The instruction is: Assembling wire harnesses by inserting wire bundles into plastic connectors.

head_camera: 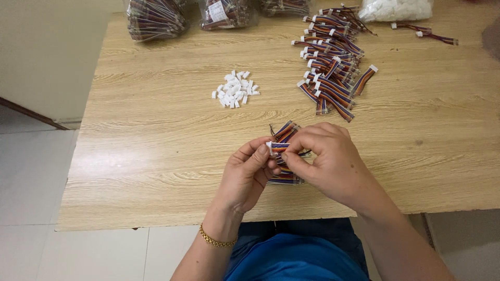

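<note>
Head view: a person seated at a light wooden tabletop (156,156) works a bundle of short multicoloured ribbon wires (284,136) just above the near edge. The left hand (249,174), a gold bracelet (216,241) at its wrist, is closed around the lower part of the bundle, thumb pressed near a small white connector (270,147) at one wire end. The right hand (325,161) pinches the same wire end from the other side, fingertips meeting the left thumb.

Farther back at centre lies a small heap of loose white connectors (235,89). To its right, well apart, sprawls a larger pile of wires already fitted with white ends (330,67). Along the far edge sit 3 clear bags of wire bundles (156,18), a clear bag of white parts (396,9) and 2 stray wires (427,34). Pale floor tiles (31,177) show at left.
</note>
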